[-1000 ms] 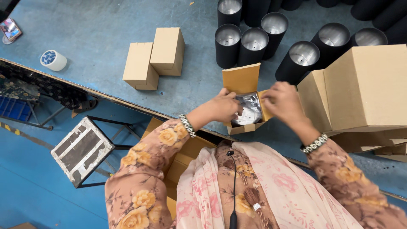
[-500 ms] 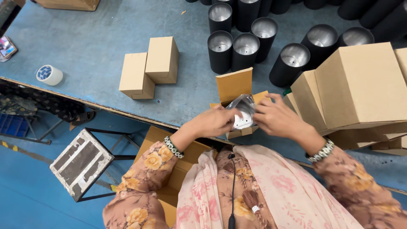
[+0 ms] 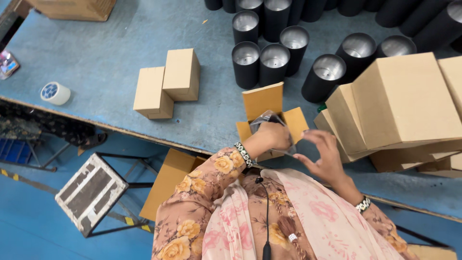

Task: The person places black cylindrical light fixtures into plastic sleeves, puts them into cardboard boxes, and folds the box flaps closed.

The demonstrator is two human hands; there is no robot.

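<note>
Blue-topped, worn and scuffed, the workbench carries everything within reach of the two hands. At its near edge sits a small open cardboard box, flaps standing up. The left hand is bent down at the wrist and closed around a clear plastic bag, pushing it into the box mouth; what the bag holds cannot be made out. The right hand hovers just right of the box, palm turned inward, fingers spread and slightly curled, gripping nothing. Both forearms come up from below in floral sleeves, each wrist wearing a beaded bracelet.

Beyond the hands stands a cluster of black cylinders with silvery insides. To the right of the right hand lie larger closed cartons, stacked and leaning. Well to the left of the left hand sit two small closed boxes, touching, and farther left a tape roll.

Half a second ago both hands met over the bag at the box; the right has since drawn back and opened, while the left has gone deeper in.
</note>
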